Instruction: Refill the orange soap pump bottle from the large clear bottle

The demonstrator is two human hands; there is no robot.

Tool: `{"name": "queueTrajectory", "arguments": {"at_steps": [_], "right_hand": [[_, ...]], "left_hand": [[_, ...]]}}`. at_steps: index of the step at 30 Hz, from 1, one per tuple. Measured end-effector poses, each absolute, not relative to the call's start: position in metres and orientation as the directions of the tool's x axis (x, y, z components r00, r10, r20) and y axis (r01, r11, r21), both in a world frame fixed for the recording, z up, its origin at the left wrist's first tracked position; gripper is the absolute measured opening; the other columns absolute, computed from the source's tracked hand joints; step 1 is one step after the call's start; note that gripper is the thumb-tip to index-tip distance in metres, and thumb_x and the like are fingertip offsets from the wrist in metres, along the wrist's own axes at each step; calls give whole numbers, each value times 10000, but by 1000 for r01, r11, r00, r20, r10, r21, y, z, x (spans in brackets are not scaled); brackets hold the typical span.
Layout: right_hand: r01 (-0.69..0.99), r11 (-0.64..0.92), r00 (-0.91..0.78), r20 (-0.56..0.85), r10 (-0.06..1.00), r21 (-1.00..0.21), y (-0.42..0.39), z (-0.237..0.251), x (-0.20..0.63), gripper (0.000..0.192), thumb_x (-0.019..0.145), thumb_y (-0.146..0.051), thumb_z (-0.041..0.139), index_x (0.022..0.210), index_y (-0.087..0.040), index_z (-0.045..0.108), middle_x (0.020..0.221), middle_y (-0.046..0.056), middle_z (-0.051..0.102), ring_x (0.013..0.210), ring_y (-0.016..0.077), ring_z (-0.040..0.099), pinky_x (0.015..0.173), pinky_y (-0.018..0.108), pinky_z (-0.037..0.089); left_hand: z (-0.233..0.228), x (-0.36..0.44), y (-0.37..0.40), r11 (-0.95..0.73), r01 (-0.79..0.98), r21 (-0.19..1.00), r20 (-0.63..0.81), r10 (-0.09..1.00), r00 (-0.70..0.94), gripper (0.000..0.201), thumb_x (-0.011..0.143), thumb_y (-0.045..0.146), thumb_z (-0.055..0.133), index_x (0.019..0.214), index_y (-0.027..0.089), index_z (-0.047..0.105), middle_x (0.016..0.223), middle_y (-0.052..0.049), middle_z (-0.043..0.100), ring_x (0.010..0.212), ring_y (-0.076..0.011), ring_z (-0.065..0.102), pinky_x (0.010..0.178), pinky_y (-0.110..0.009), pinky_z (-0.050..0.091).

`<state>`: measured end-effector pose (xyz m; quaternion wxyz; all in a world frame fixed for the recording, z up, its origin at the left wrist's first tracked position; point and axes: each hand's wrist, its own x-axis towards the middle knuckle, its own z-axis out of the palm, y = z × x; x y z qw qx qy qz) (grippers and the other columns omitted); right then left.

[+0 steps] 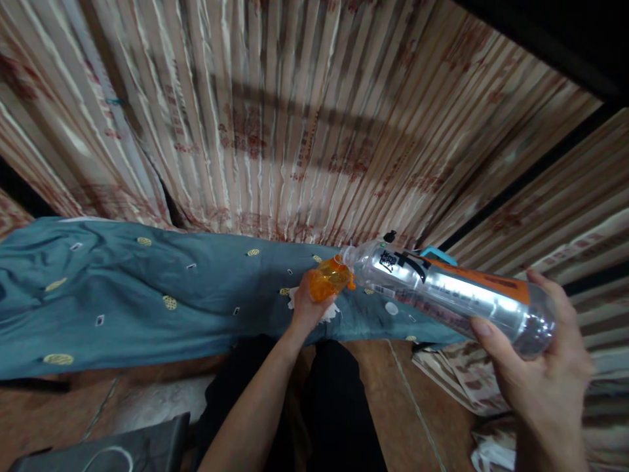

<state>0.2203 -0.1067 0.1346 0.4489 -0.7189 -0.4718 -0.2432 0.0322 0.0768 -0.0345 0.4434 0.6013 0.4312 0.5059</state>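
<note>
My left hand (310,303) is wrapped around a small orange see-through cup (330,278), tilted toward the right. In my right hand (540,367) is a large clear plastic bottle (442,288) with an orange and silver label and dark lettering. The bottle is tipped onto its side, its uncapped neck at the cup's mouth. Whether liquid is running between them I cannot make out. Below my left hand lies a crumpled white tissue (330,313) on the teal cloth. A white round cap-like disc (391,308) lies under the bottle.
A teal patterned cloth (196,282) covers the long narrow surface before me. Pleated beige curtains (295,131) hang close behind it. A grey box-like object (108,449) with a white cable stands at lower left, and a blue-edged item (437,254) is partly behind the bottle.
</note>
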Motion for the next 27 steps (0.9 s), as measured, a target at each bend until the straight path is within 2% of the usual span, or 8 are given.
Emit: {"name": "queueTrajectory", "arguments": {"at_steps": [5,11,17,20,27], "right_hand": [[884,-157,460,758,463,-441,-106,137,220,990,610,-748,738,1444,-237,577,1133,133,694,900,342,662,907,583,510],[920,-128,386,801,458,-370,-105,139,224,967,625,-730,752,1448,-252,577,1076,118,704,824,307,655,920,574,500],[922,-129,382,799,464,-365,-104,139,226,969,625,-734,754,1452,-263,574,1153,134,703,887,340,672,887,564,514],[924,-123,376,802,464,-362,-103,140,226,966,626,-737,752,1448,-261,578,1090,116,707,814,305,657,906,559,509],[919,-156,392,795,464,-362,-104,142,226,1006,613,-777,734,1453,-248,572,1139,139,715,884,336,688,805,512,543]], "left_hand": [[-34,34,78,-222,49,974,215,969,118,582,643,283,817,1175,225,589,1127,-78,723,1081,-302,699,984,-485,559],[-40,35,78,-219,54,974,213,971,108,632,650,286,819,1227,216,571,1158,-90,705,1129,-307,679,1017,-510,542],[-40,35,77,-225,71,972,216,970,108,629,678,323,812,1245,210,565,1168,-93,694,1121,-291,679,1009,-476,550],[-38,36,76,-221,68,973,213,971,104,610,694,350,807,1238,211,570,1165,-93,692,1114,-287,682,1002,-460,554],[-38,38,76,-202,39,979,198,977,77,568,696,330,812,1201,210,580,1154,-84,705,1116,-277,686,996,-449,557]]}}
